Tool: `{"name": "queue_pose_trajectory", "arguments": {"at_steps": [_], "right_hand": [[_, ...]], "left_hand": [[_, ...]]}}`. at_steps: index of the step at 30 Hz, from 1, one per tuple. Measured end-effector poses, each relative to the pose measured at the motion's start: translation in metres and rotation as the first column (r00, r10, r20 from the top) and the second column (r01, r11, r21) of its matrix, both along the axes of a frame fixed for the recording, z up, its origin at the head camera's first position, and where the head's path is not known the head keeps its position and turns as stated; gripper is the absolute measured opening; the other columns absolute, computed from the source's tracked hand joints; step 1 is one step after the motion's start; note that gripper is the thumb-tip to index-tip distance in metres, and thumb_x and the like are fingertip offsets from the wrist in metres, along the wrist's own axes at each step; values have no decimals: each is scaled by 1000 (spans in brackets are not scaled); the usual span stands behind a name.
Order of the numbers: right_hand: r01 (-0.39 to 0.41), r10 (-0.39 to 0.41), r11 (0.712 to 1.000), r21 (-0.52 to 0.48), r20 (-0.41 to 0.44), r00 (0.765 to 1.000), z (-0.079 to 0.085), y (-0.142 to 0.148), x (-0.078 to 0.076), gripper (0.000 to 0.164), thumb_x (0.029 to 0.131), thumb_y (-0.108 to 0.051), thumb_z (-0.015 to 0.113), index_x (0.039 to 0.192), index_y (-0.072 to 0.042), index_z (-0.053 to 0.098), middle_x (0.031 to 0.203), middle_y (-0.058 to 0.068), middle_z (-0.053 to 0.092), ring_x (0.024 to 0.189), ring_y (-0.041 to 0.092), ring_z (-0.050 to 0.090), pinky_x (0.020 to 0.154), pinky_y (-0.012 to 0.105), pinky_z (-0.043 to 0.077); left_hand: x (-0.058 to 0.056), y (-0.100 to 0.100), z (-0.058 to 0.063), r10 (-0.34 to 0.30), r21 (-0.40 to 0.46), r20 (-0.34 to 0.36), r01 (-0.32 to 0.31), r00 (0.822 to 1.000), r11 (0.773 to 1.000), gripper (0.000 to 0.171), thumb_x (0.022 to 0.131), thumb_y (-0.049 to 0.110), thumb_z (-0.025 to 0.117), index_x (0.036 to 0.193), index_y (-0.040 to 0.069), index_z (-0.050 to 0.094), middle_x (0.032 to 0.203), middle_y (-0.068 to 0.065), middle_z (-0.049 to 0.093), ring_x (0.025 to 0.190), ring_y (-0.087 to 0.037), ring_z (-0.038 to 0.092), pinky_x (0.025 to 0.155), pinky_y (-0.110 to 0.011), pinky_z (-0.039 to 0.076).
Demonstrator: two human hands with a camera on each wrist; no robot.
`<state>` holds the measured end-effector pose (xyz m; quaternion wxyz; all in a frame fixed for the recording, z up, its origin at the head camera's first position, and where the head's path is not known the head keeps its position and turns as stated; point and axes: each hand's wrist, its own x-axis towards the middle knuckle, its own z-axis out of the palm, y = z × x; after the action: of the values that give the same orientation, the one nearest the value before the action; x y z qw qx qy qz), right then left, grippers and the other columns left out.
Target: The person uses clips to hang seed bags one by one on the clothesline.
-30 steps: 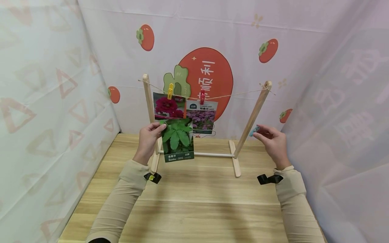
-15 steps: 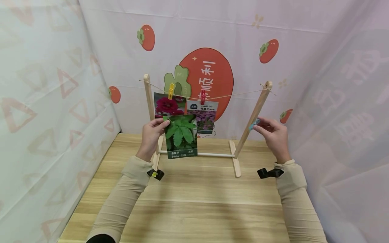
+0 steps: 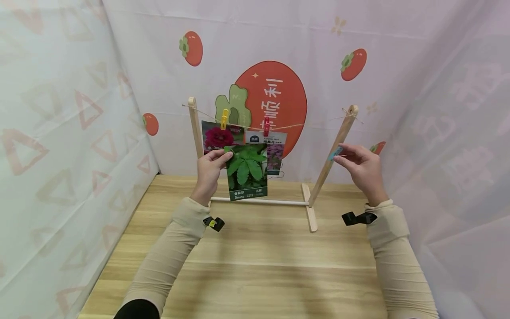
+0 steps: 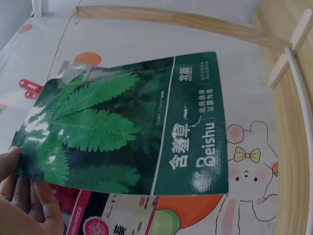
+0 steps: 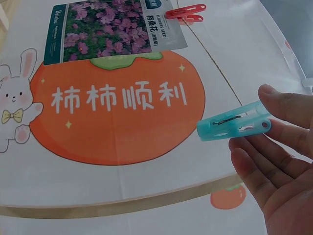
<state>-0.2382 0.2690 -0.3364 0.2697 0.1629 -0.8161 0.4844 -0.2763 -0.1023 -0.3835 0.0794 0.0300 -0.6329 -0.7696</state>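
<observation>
A green seed packet (image 3: pixel 248 172) with a fern-like leaf picture is pinched at its upper left corner by my left hand (image 3: pixel 209 170). It hangs in front of two other packets. My right hand (image 3: pixel 361 166) pinches a light blue clothespin (image 5: pixel 234 122) by its handle end, near the right post of the stand. On the string (image 3: pixel 295 127), a yellow clothespin (image 3: pixel 225 119) clips a packet with a dark pink flower (image 3: pixel 217 136). A red clothespin (image 3: pixel 266 126) clips a packet of purple flowers (image 5: pixel 107 29), partly covered by the green one in the head view.
The string runs between two wooden posts, left (image 3: pixel 195 128) and right (image 3: pixel 334 153). A white bar (image 3: pixel 279 202) joins the stand's feet low down. A wood-grain table (image 3: pixel 255 266) lies below, with printed cloth walls (image 3: pixel 318 44) behind and at both sides.
My left hand has moved right and upward with the green packet, which now overlaps the purple flower packet more. My right hand has risen slightly with the blue clothespin.
</observation>
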Motion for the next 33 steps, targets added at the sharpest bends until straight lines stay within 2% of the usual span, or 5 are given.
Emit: {"name": "queue_pose_trajectory", "arguments": {"at_steps": [5, 12, 21, 29, 33], "right_hand": [[-1, 1, 998, 63, 9, 1000, 10, 1, -3, 32, 85, 2, 72, 116, 7, 67, 95, -19, 62, 85, -13, 61, 75, 5, 49], [-39, 40, 999, 33, -40, 998, 15, -2, -11, 31, 83, 7, 71, 114, 10, 67, 94, -19, 64, 86, -9, 62, 77, 5, 49], [0, 6, 998, 61, -92, 996, 34, -6, -22, 30, 84, 0, 73, 114, 4, 70, 93, -20, 65, 83, -9, 61, 78, 6, 49], [3, 9, 995, 104, -118, 993, 49, -18, -33, 30, 84, -2, 74, 114, 0, 71, 99, 2, 69, 84, -9, 60, 78, 6, 48], [-12, 25, 996, 86, -145, 989, 52, -20, -37, 29, 83, 1, 74, 112, 3, 71, 94, -8, 68, 82, -9, 60, 77, 6, 49]], "left_hand": [[-4, 14, 0, -9, -8, 14, 9, 1000, 1000, 18, 87, 14, 74, 101, 3, 69, 77, 12, 68, 71, -5, 60, 68, -20, 51], [-4, 31, -1, -35, 0, 10, 35, 999, 999, 17, 87, 11, 74, 101, 2, 70, 75, 13, 69, 71, -4, 63, 67, -19, 53], [-10, 55, -1, -67, -16, -3, 67, 998, 998, 23, 86, 11, 75, 105, 0, 71, 79, 9, 67, 73, -5, 64, 68, -19, 54], [-13, 77, -5, -61, -50, 15, 62, 998, 997, 23, 86, 16, 75, 105, 3, 72, 87, 6, 67, 77, -6, 60, 68, -20, 51], [-15, 85, -4, -73, -57, 22, 74, 997, 996, 23, 86, 18, 75, 105, 4, 72, 90, 4, 67, 78, -6, 60, 68, -20, 50]]}}
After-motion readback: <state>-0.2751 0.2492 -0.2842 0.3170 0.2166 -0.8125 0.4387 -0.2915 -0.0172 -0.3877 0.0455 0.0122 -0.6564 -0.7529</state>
